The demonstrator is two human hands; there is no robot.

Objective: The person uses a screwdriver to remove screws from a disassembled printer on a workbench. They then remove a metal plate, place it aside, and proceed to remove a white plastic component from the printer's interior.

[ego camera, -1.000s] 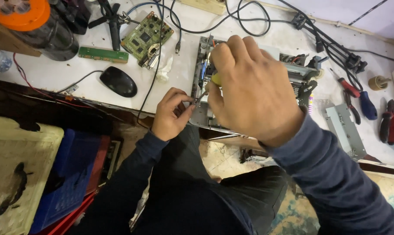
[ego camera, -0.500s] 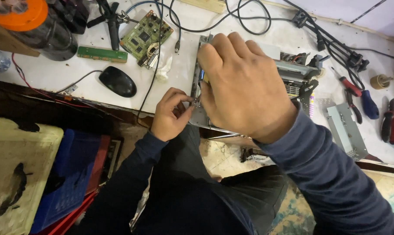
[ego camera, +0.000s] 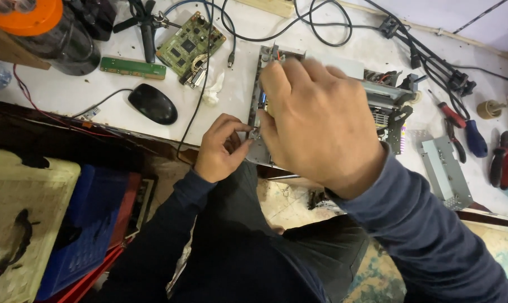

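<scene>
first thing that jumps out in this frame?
The right hand, large in mid-frame, covers most of a stripped grey metal chassis on the white bench, while the left hand pinches at the chassis's near corner by the bench edge. Next comes the clutter: a green circuit board and a black mouse to the left, and red-handled pliers at the far right.

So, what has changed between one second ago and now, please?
The right hand closed its spread fingers and shifted slightly toward the near edge of the grey metal device chassis; the yellow-green tip seen under it earlier is now hidden. The left hand still pinches the chassis's near corner. The black computer mouse and green circuit board did not move.
</scene>
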